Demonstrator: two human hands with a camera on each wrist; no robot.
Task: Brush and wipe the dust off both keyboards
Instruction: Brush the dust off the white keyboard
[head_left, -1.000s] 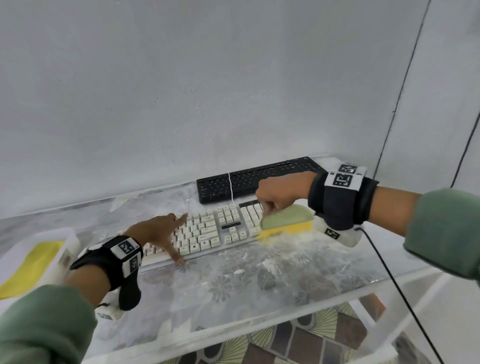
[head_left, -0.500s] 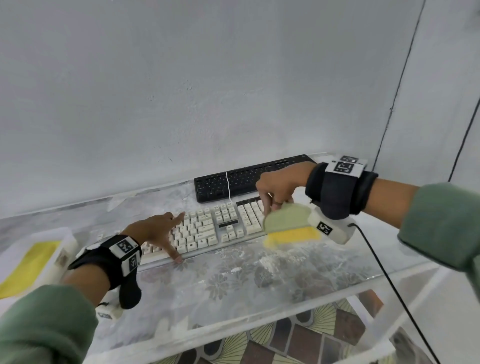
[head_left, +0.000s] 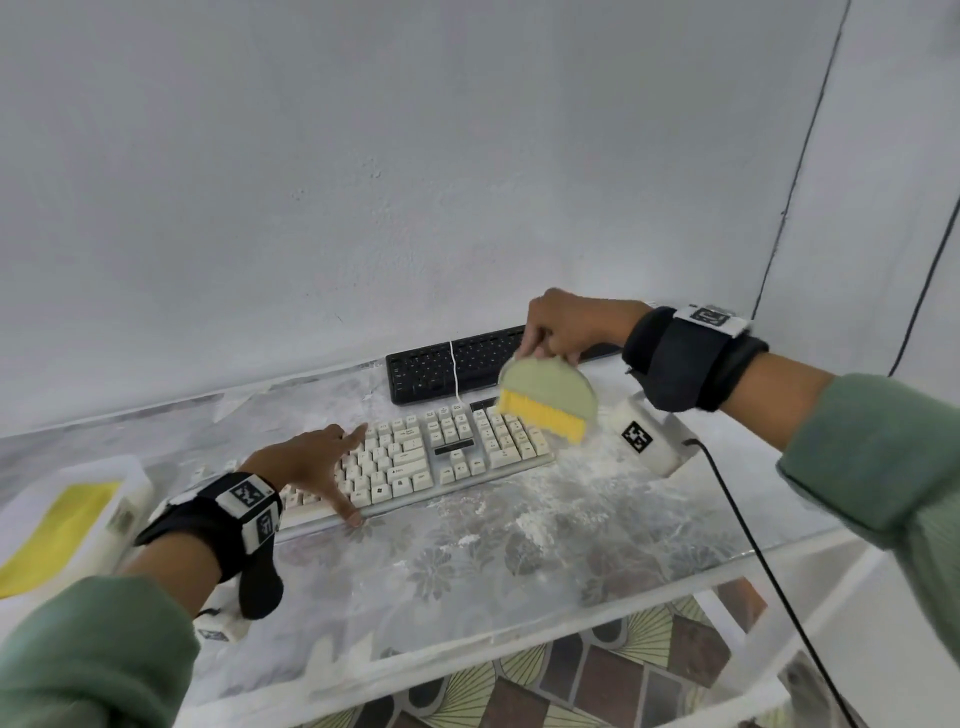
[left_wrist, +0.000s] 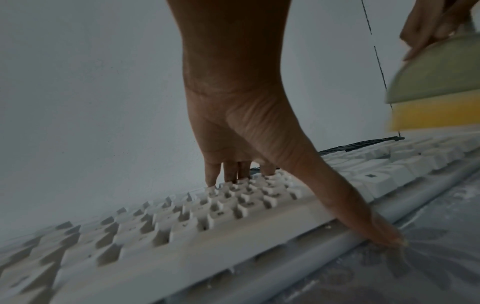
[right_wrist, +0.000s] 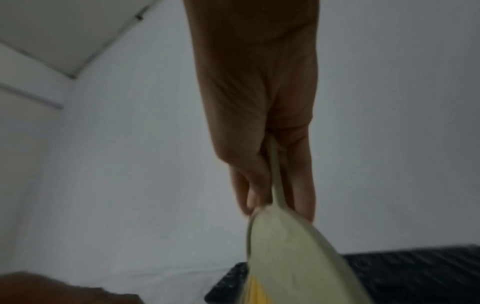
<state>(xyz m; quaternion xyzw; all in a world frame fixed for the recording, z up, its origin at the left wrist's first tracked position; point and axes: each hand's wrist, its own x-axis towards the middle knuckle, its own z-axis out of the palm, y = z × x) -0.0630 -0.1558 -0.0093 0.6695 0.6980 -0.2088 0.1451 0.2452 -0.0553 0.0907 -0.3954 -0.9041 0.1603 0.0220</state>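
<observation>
A white keyboard (head_left: 447, 457) lies on the dusty table, with a black keyboard (head_left: 441, 366) behind it against the wall. My left hand (head_left: 317, 462) lies spread on the white keyboard's left half, fingers straight on the keys (left_wrist: 233, 174) and thumb down at its front edge. My right hand (head_left: 563, 327) pinches the top of a pale green brush (head_left: 548, 389) with yellow bristles (head_left: 543, 415), lifted above the white keyboard's right end. The right wrist view shows fingers (right_wrist: 259, 181) clamped on the brush's thin rim (right_wrist: 288, 246).
White powder (head_left: 530, 514) is scattered on the flowered table cover in front of the white keyboard. A white tray (head_left: 130, 467) holding a yellow cloth (head_left: 57, 530) sits at the left edge. A black cable (head_left: 753, 545) hangs off my right wrist. The table's front edge is near.
My right hand swept the brush off the white keyboard's right end, then lifted it up and back over the keypad. The left hand stayed in place.
</observation>
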